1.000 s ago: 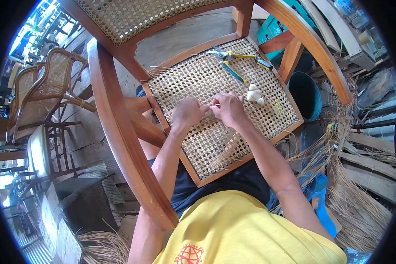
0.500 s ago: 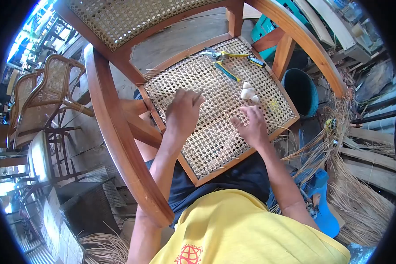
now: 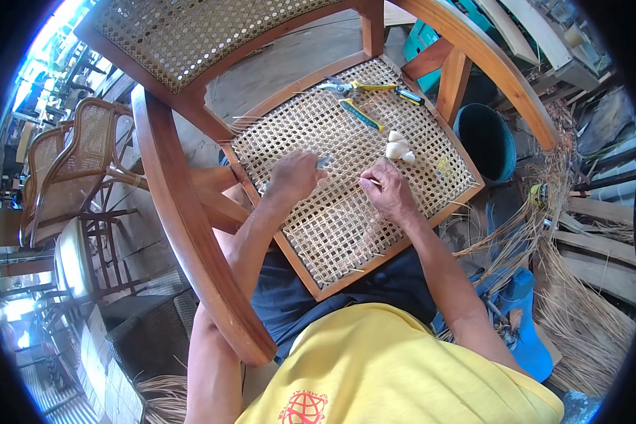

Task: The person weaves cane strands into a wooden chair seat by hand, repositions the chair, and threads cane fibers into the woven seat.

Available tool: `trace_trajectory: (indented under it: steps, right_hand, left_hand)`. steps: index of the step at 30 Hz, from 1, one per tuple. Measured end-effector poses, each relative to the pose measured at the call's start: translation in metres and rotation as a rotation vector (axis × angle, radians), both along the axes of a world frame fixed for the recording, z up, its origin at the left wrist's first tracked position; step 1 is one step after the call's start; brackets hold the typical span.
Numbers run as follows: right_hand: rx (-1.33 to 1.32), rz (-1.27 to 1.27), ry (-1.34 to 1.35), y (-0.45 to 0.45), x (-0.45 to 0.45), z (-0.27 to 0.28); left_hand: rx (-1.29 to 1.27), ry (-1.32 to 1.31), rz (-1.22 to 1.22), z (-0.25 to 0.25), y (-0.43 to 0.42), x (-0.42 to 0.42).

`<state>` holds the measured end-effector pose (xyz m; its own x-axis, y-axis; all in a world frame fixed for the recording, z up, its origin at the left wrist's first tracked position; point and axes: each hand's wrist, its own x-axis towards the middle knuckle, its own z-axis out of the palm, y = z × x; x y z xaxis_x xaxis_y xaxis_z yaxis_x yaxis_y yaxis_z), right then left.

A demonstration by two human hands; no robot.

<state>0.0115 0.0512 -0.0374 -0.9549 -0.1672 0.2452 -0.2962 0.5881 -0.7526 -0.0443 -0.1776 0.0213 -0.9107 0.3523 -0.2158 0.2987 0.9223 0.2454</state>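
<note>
A woven cane seat (image 3: pixel 332 240) in a wooden chair frame lies across my lap, with both hands over its middle. My left hand (image 3: pixel 295 177) is closed around a slim tool whose greyish flat tip (image 3: pixel 323 162) sticks out past the fingers; its exact kind is unclear. My right hand (image 3: pixel 391 192) is closed in a pinch on a pale cane strand (image 3: pixel 374 181), whose short end shows at the fingertips. Just beyond the right hand, a lumpy white piece (image 3: pixel 400 147) rests on the weave. Farther back lie pruning shears (image 3: pixel 360 113) with yellow and teal handles.
The chair's curved armrests (image 3: pixel 184 233) rise on both sides, and its cane backrest (image 3: pixel 169 35) stands ahead. A dark teal bucket (image 3: pixel 486 145) sits at the right, near bundles of loose cane (image 3: pixel 565 318). Rattan chairs (image 3: pixel 71 169) stand at the left.
My right hand has gone from spread fingers to a pinch on a cane strand, shifting slightly left. My left hand has lowered and turned, showing more of the tool's tip.
</note>
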Motion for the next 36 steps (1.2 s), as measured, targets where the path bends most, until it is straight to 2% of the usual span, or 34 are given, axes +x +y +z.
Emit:
trace_trajectory:
  steps: [3, 4, 5, 7, 8, 10, 11, 13, 14, 16, 19, 21, 23, 28, 30, 31, 33, 36]
  right_hand:
    - [-0.038, -0.003, 0.008, 0.003, 0.001, 0.001]
    - [-0.047, 0.006, 0.02, 0.003, 0.001, -0.001]
    - [-0.065, 0.009, 0.021, 0.001, 0.001, -0.003]
    - [0.007, 0.029, 0.151, 0.003, 0.0, -0.004]
    - [0.003, 0.028, 0.17, 0.003, 0.0, -0.003]
    - [-0.008, 0.018, 0.192, 0.0, 0.0, -0.004]
    - [-0.006, 0.003, 0.207, 0.001, 0.0, -0.006]
    - [-0.024, 0.008, 0.188, 0.003, 0.002, -0.007]
    - [-0.025, 0.005, 0.184, 0.003, 0.002, -0.007]
    - [-0.047, 0.004, 0.199, 0.001, 0.001, -0.008]
    - [0.021, -0.015, 0.242, 0.001, 0.003, -0.007]
    - [-0.023, 0.003, 0.224, 0.0, 0.003, -0.012]
    - [0.005, 0.007, 0.243, 0.0, 0.002, -0.013]
    - [0.045, 0.041, 0.225, 0.001, 0.003, -0.011]
    - [0.043, 0.009, 0.202, 0.0, 0.005, -0.007]
    - [0.041, 0.008, 0.212, -0.001, 0.006, -0.006]
    - [0.017, 0.001, 0.152, -0.002, 0.007, -0.004]
    - [0.019, -0.017, 0.153, -0.003, 0.007, -0.002]
  left_hand:
    - [-0.045, 0.102, 0.097, -0.006, -0.012, 0.001]
    - [-0.112, 0.055, 0.229, 0.0, -0.025, -0.007]
    - [-0.183, 0.213, 0.247, -0.004, -0.049, -0.013]
    - [-0.195, 0.299, 0.427, 0.029, -0.054, -0.017]
    - [-0.204, 0.305, 0.431, 0.035, -0.05, -0.015]
    - [-0.119, 0.564, 0.458, 0.04, -0.027, -0.013]
    - [-0.117, 0.565, 0.457, 0.042, -0.016, -0.011]
    - [-0.009, 0.143, 0.193, 0.042, 0.001, -0.004]
    - [-0.011, 0.147, 0.194, 0.038, 0.004, -0.002]
    - [-0.112, 0.019, 0.049, 0.015, 0.004, 0.003]
    - [-0.081, -0.049, 0.091, -0.016, -0.007, 0.002]
    - [-0.022, 0.049, 0.062, -0.032, -0.012, 0.002]
    - [-0.067, 0.143, 0.007, -0.05, -0.014, -0.001]
    - [-0.137, 0.101, 0.097, -0.027, 0.0, 0.006]
    - [-0.046, 0.057, 0.006, -0.03, -0.006, 0.004]
    - [-0.048, 0.068, 0.006, -0.029, -0.009, 0.003]
    - [0.108, 0.019, 0.055, -0.029, -0.013, 0.002]
    - [0.068, -0.036, 0.09, -0.034, -0.013, 0.003]
